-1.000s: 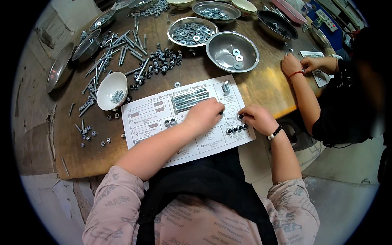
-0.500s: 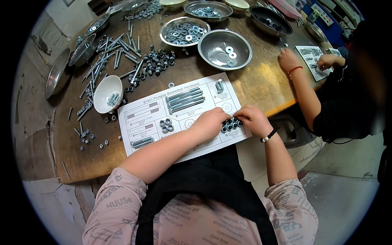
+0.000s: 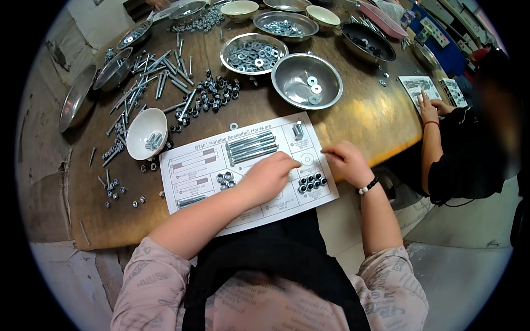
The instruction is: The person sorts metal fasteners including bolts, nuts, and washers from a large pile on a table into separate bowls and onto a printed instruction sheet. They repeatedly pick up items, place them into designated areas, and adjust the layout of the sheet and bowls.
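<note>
A printed hardware sheet (image 3: 259, 212) lies before me on the table, divided into boxes with parts set on them. My left hand (image 3: 268, 177) hovers over its middle, palm down, fingers loosely bent and apart, holding nothing I can see. At the sheet's right edge is my right hand (image 3: 350, 164), thumb and forefinger slightly apart, with nothing visible between them. Below and between the hands sit several black-topped lock nuts (image 3: 312, 182) in rows. Long bolts (image 3: 252, 147) lie side by side above my left hand. Plain nuts (image 3: 226, 180), short bolts (image 3: 298, 131) and other bolts (image 3: 191, 201) occupy further boxes.
Beyond the sheet stand a steel bowl (image 3: 287, 91) with a few washers and another bowl (image 3: 223, 59) full of them. Loose bolts (image 3: 130, 95), dark-topped nuts (image 3: 216, 94) and a white bowl (image 3: 138, 129) are at left. A co-worker's hands (image 3: 433, 110) touch a sheet at right.
Both my hands have drawn apart from the lock nuts, the left moving left and the right slightly right, uncovering the rows. The co-worker's hands have come together at their sheet.
</note>
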Demonstrator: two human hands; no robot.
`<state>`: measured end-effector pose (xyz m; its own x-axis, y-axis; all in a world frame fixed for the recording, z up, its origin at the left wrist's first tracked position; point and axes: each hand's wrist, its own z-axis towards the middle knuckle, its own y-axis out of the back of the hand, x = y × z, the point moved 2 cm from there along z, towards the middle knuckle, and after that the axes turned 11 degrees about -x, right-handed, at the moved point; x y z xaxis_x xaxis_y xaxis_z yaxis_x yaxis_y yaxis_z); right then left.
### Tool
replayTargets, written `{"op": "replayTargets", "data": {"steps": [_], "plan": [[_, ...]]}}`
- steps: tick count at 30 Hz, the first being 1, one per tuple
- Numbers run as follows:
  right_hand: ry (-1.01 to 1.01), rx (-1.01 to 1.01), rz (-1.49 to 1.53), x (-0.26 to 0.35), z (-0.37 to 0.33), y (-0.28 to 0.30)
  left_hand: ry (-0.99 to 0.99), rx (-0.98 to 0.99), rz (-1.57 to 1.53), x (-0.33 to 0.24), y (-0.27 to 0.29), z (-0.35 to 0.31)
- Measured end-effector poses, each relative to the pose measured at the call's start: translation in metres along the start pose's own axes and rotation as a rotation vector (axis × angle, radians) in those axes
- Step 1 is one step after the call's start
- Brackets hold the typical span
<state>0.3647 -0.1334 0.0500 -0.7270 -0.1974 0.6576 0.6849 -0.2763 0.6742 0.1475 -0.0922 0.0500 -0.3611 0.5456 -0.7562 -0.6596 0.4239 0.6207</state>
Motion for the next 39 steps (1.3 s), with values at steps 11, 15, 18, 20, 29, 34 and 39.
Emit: {"op": "replayTargets", "data": {"steps": [11,15,18,20,29,34,39], "plan": [[0.14,-0.009,-0.574,-0.04,0.162,-0.009,0.247,-0.664,0.286,0.084,0.157,-0.101],[0.109,0.233,-0.929,-0.044,0.194,-0.035,0.428,-0.798,0.307,0.116,0.172,-0.151],[0.123,0.276,-1.044,-0.049,0.204,-0.048,0.448,-0.847,0.334,0.14,0.168,-0.181],[0.092,0.326,-1.07,-0.057,0.208,-0.05,0.483,-0.861,0.281,0.141,0.161,-0.188],[-0.102,0.456,-0.906,-0.065,0.219,-0.047,0.285,-0.854,0.461,0.131,0.155,-0.182],[-0.036,0.472,-0.837,-0.064,0.217,-0.047,0.265,-0.867,0.475,0.133,0.154,-0.182],[0.022,0.222,-0.595,-0.059,0.201,-0.035,0.244,-0.865,0.456,0.133,0.153,-0.177]]}}
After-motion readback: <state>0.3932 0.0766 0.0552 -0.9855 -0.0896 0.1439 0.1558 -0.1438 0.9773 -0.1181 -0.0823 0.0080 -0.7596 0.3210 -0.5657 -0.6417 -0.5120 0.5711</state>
